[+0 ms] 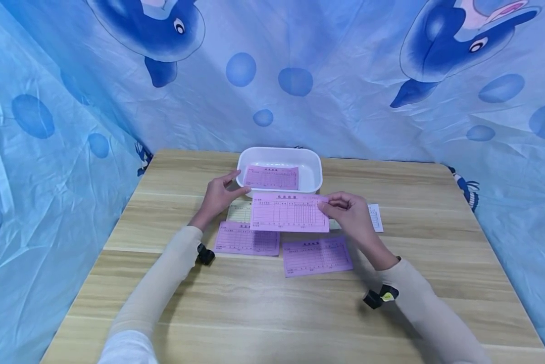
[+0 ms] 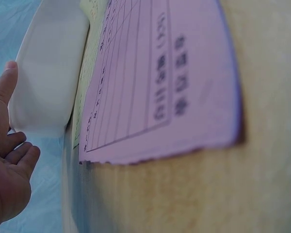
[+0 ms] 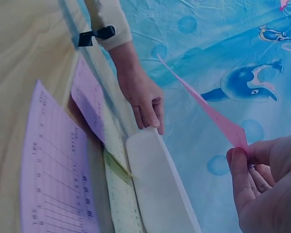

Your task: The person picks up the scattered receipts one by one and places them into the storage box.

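Four pink slips lay before you, beside one tray (image 1: 310, 171). You had the held slip (image 1: 290, 213) in your right hand (image 1: 351, 215), its fingers clamped on the right edge, above the desk (image 1: 254, 313) and just in front of the tray. The second slip (image 1: 272, 178) was inside the tray; the left slip (image 1: 247, 240) and the right slip (image 1: 317, 257) lay on the desk. Your left hand (image 1: 218, 196) was at the tray's left end, thumb and fingers apart. The held slip hid the middle of the green paper (image 1: 239, 213), so its sheets could not be counted; one white slip (image 1: 376, 217) showed partly past your right hand. The finest print was too small to read
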Demonstrator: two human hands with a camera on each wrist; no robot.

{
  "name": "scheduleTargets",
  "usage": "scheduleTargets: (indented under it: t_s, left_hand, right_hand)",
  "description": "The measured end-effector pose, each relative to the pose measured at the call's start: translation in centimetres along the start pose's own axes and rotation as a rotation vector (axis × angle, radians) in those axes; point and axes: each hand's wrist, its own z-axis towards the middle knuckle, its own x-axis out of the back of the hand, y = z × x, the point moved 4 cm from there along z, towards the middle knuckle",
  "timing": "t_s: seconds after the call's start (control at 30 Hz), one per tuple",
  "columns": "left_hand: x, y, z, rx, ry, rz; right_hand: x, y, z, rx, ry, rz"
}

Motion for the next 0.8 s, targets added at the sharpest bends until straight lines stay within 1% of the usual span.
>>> scheduleTargets:
  t_s: [0.07, 0.3, 0.5, 0.6, 0.8]
  left_hand:
    - [0.0, 0.0, 0.0, 0.001, -0.001, -0.003]
    - [0.0, -0.1, 0.0, 0.008, -0.003, -0.005]
    - [-0.1, -0.2, 0.0, 0.02, -0.006, -0.012]
    - [-0.2, -0.2, 0.1, 0.022, -0.007, -0.004]
    - [-0.2, -0.1, 0.1, 0.008, 0.005, 0.02]
  right_hand:
    - [0.0, -0.1, 0.5, 0.012, 0.007, -0.003]
    - [-0.1, -0.6, 2.7, 0.026, 0.049, 0.089]
    - [-0.4, -0.9, 4.8, 0.044, 0.084, 0.143]
    - [-0.5, -1.0, 5.8, 0.063, 0.086, 0.138]
    - [-1.0, -1.1, 8.0, 0.111, 0.098, 0.095]
